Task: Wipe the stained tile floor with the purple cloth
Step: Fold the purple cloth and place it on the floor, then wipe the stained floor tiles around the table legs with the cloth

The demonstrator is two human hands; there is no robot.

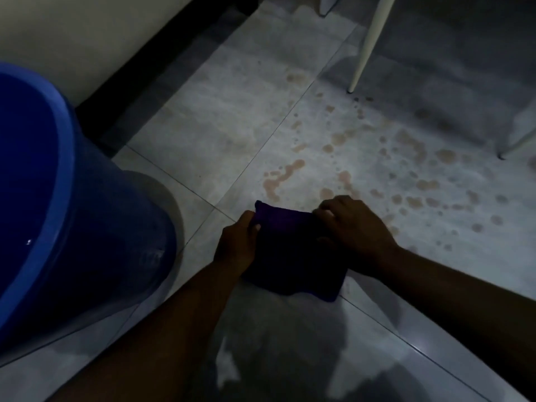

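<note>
A folded purple cloth (290,250) lies on the grey tile floor (226,117) in the middle of the view. My left hand (237,245) grips its left edge, thumb on top. My right hand (353,224) pinches the cloth's far right corner, fingers curled over the fabric. Reddish-brown stains (406,175) are spattered over the tiles just beyond and to the right of the cloth, the nearest blotch (278,178) a short way past its far edge.
A large blue bucket (66,204) with water stands at the left, close to my left arm. A dark skirting and pale wall (87,33) run along the upper left. White chair legs (365,47) stand at the top right, another leg (516,143) at the right edge.
</note>
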